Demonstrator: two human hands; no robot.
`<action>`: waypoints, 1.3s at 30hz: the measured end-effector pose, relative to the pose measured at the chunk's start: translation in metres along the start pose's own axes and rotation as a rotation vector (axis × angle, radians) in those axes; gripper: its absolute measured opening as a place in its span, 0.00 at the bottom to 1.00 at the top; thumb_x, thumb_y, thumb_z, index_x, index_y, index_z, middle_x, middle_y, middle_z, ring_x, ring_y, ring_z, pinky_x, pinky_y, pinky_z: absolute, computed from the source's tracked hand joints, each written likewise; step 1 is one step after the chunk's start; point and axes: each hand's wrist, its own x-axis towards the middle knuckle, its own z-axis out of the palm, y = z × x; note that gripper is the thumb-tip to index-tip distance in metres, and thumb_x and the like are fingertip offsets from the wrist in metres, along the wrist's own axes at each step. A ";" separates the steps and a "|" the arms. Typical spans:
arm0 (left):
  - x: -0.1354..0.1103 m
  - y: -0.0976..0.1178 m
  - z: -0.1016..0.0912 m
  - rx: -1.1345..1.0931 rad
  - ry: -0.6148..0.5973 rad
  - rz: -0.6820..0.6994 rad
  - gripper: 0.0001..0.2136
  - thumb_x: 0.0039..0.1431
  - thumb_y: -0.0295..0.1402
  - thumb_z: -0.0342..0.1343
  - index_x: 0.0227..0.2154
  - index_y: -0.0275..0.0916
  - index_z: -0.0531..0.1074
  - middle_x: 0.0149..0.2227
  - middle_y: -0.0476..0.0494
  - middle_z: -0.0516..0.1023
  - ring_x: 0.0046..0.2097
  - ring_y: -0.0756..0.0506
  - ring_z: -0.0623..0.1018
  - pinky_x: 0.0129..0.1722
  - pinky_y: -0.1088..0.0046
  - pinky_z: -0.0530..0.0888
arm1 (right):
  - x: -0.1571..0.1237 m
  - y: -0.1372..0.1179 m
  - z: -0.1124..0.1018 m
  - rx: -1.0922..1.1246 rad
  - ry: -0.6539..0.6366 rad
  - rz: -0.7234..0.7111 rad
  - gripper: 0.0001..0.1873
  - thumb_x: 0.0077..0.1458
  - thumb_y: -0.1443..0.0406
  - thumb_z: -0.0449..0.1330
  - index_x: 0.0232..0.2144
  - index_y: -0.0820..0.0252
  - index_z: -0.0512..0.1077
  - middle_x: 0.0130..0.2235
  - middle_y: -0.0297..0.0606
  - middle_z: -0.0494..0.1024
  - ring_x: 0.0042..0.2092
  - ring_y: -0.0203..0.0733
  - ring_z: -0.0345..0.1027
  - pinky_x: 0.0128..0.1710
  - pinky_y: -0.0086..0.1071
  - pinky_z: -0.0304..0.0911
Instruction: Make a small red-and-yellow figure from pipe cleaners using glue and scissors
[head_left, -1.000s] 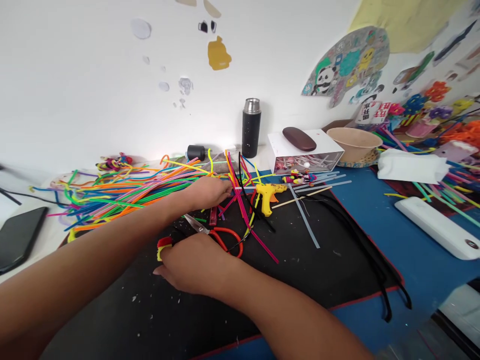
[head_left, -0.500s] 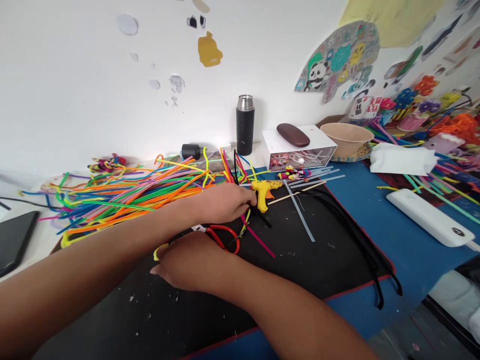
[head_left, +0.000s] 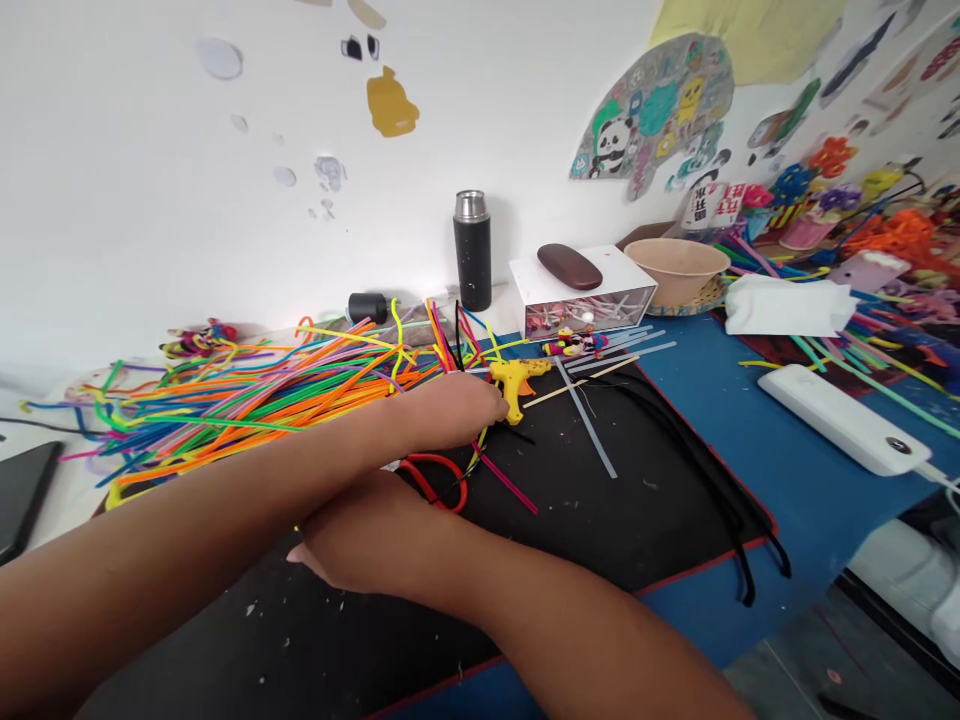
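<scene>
My left hand [head_left: 471, 408] reaches across from the left, its curled fingers at the handle of a yellow glue gun [head_left: 513, 385] lying on the black mat. How firmly they grip is hidden. Under my left forearm, my right hand [head_left: 367, 540] is closed; only a speck of yellow shows past it, so what it holds is hidden. Red-handled scissors [head_left: 461, 490] lie just beyond my right hand. A pink pipe cleaner [head_left: 510, 484] rests beside them. Clear glue sticks [head_left: 596, 430] and a thin wooden stick [head_left: 551, 393] are right of the gun.
A pile of colourful pipe cleaners [head_left: 300, 395] spreads at the left. Along the wall stand a black flask [head_left: 472, 255], a white box [head_left: 525, 285] and a beige bowl [head_left: 675, 262]. Black pipe cleaners [head_left: 705, 465] and a white device [head_left: 840, 420] lie at the right.
My left hand has shifted slightly right against the glue gun's handle. The yellow piece by my right hand is now almost hidden. The whole view has turned a little to the right.
</scene>
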 end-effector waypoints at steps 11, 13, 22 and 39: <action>-0.033 -0.012 -0.025 -0.485 0.321 -0.125 0.09 0.69 0.32 0.54 0.40 0.39 0.79 0.38 0.46 0.84 0.38 0.48 0.81 0.38 0.74 0.74 | -0.001 -0.008 -0.018 0.010 -0.236 0.106 0.17 0.71 0.58 0.59 0.42 0.66 0.80 0.37 0.48 0.86 0.41 0.56 0.83 0.38 0.45 0.77; -0.056 -0.013 -0.033 -0.511 0.392 -0.202 0.10 0.70 0.36 0.53 0.37 0.40 0.78 0.34 0.48 0.82 0.34 0.49 0.78 0.36 0.74 0.73 | -0.002 -0.009 -0.019 0.004 -0.239 0.126 0.17 0.71 0.57 0.59 0.41 0.66 0.80 0.35 0.49 0.86 0.41 0.56 0.83 0.38 0.45 0.77; -0.168 -0.032 -0.004 -0.447 0.171 -0.554 0.12 0.65 0.41 0.54 0.37 0.44 0.81 0.31 0.50 0.83 0.30 0.47 0.77 0.29 0.73 0.67 | -0.008 -0.010 -0.014 -0.083 -0.156 0.115 0.18 0.69 0.55 0.61 0.42 0.66 0.79 0.33 0.48 0.85 0.39 0.54 0.83 0.36 0.39 0.74; -0.194 -0.019 0.034 -0.326 0.025 -0.528 0.14 0.65 0.27 0.51 0.42 0.46 0.82 0.45 0.46 0.86 0.43 0.42 0.84 0.41 0.71 0.74 | -0.007 -0.012 -0.014 -0.176 -0.163 0.101 0.19 0.69 0.54 0.60 0.46 0.65 0.78 0.35 0.46 0.85 0.38 0.53 0.83 0.33 0.37 0.71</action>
